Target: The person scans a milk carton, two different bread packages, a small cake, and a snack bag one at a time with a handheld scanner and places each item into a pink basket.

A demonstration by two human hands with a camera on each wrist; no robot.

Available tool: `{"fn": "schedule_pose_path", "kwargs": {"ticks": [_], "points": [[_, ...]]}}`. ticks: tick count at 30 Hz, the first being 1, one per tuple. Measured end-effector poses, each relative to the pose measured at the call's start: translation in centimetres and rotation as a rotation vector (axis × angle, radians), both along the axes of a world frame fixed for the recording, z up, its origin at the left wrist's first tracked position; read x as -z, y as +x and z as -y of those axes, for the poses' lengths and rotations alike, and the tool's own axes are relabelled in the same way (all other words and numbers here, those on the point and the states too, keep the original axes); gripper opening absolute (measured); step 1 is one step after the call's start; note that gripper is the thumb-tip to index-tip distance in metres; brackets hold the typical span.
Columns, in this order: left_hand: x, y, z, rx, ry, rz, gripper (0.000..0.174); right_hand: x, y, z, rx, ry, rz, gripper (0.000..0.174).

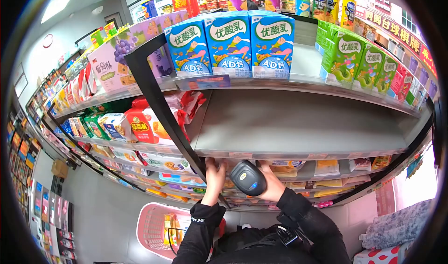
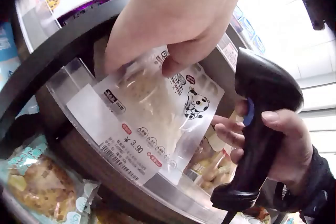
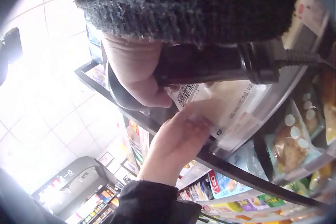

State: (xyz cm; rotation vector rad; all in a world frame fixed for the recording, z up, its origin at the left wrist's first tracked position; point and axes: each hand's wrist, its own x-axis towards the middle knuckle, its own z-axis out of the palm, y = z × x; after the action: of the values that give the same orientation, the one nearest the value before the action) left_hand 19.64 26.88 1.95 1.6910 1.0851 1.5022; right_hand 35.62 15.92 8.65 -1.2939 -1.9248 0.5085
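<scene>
My left hand (image 1: 214,179) is at the shelf beside the black post. In the left wrist view the left hand (image 2: 176,16) grips the top of a clear-and-white snack package (image 2: 152,100) with a cow drawing, its thumb over the front; some fingers are hidden. A price label (image 2: 128,150) stands at the shelf edge below. The right hand (image 1: 272,184) holds a black handheld scanner (image 1: 247,177), its fingers round the handle in the left wrist view. From the right wrist, the left hand (image 3: 176,142) touches the package (image 3: 226,100) below the scanner (image 3: 205,66).
Above is a grey shelf (image 1: 298,124), with blue drink cartons (image 1: 228,45) and green cartons (image 1: 343,54) on the top one. A black post (image 1: 161,103) slants down beside the left hand. A pink basket (image 1: 148,226) with yellow packages stands on the floor.
</scene>
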Motion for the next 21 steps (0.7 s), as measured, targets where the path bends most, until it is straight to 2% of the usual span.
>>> {"fn": "schedule_pose_path", "kwargs": {"ticks": [1,3,4,7,10,11,14,17,19,21], "points": [[0.1,0.0,0.0,0.004,-0.001,-0.001,0.038,0.3,0.2,-0.3,-0.007,-0.034,0.002,0.054],[-1.6,0.2,0.6,0.05,-0.261,0.073,0.036,0.5,0.5,-0.7,-0.006,-0.033,-0.077,0.052],[-0.7,0.3,0.0,0.029,-0.159,0.088,0.033,0.4,0.6,-1.0,-0.006,-0.036,-0.117,0.052],[-1.0,0.1,0.2,0.081,-0.191,0.193,0.028,0.4,1.0,-1.1,-0.014,-0.021,-0.133,0.053],[-0.8,-0.6,1.3,0.086,-0.193,0.115,0.022,0.4,1.1,-0.5,-0.038,0.011,-0.091,0.054],[-0.6,-0.9,1.7,0.092,-0.179,0.061,0.02,0.1,1.1,-0.1,-0.031,-0.054,-0.105,0.054],[-0.4,-1.0,3.2,0.072,-0.119,0.19,0.016,-0.1,1.5,0.4,-0.076,-0.119,-0.11,0.055],[0.7,-2.0,4.0,0.075,-0.081,0.102,0.017,0.0,2.4,0.9,-0.114,-0.081,-0.111,0.053],[0.9,-2.4,4.3,0.085,-0.125,0.142,0.013,-0.1,3.2,1.1,-0.181,-0.159,-0.028,0.05],[0.5,-2.6,4.9,0.083,-0.063,0.127,0.007,-0.9,3.3,1.4,-0.191,-0.153,0.005,0.05]]}}
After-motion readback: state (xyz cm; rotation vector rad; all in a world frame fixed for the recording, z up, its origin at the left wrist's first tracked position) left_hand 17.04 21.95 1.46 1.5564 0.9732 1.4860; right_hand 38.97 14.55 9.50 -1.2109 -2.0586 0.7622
